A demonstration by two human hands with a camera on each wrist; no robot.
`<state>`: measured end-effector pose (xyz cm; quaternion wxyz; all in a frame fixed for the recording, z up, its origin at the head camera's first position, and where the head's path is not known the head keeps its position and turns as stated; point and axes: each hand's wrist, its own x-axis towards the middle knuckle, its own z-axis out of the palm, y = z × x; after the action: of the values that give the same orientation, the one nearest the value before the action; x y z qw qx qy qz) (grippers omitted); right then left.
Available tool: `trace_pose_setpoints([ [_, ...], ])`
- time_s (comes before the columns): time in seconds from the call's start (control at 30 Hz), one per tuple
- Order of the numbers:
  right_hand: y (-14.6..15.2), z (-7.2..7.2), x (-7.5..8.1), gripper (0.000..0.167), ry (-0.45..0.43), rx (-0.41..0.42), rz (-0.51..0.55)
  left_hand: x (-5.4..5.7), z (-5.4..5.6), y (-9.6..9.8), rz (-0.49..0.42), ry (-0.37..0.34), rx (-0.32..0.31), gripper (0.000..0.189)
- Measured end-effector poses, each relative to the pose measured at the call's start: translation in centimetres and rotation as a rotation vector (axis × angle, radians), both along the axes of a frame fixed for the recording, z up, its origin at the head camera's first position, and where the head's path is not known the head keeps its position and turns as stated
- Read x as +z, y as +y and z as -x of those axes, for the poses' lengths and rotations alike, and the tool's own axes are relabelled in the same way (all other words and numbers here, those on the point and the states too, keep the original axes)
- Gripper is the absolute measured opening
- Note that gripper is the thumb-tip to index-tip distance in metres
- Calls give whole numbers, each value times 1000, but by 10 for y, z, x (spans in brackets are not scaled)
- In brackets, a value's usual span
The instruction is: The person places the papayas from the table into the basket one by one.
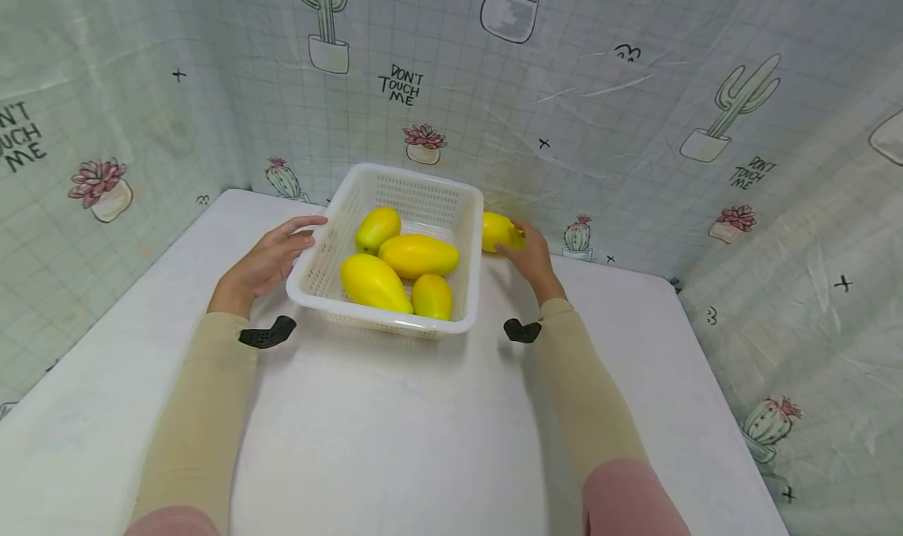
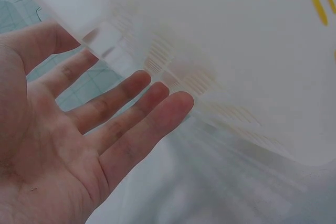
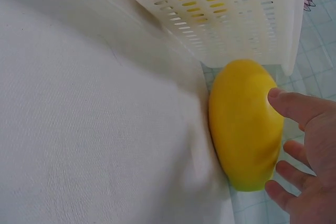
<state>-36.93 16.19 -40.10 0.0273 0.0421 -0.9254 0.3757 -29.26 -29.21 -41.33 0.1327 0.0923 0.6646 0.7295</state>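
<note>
A white plastic basket [image 1: 384, 317] with slotted walls stands tilted on the table, several yellow mangoes [image 1: 418, 256] lying inside it. At its left wall is my left hand [image 1: 264, 262]; the left wrist view has its fingers [image 2: 152, 121] extended, tips right at the basket's slotted side. Another mango [image 3: 244, 124], greenish at one end, lies outside the basket near the back edge, beside the right wall. My right hand [image 1: 531, 260] is at this mango, thumb [image 3: 294, 106] against its side and the other fingers loosely bent close to its surface.
The white table [image 1: 395, 442] stretches in front of the basket toward me. Behind it and at both sides hangs a curtain [image 1: 451, 89] printed with cacti, close to the table's back edge. A black band piece [image 1: 268, 333] sticks out at each wrist.
</note>
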Motion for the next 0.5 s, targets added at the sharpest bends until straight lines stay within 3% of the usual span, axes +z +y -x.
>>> trace_pose_setpoints([
  [0.5,-4,6,-4,65,-12,-15,-25,2,-2,1,-8,8,-6,45],
])
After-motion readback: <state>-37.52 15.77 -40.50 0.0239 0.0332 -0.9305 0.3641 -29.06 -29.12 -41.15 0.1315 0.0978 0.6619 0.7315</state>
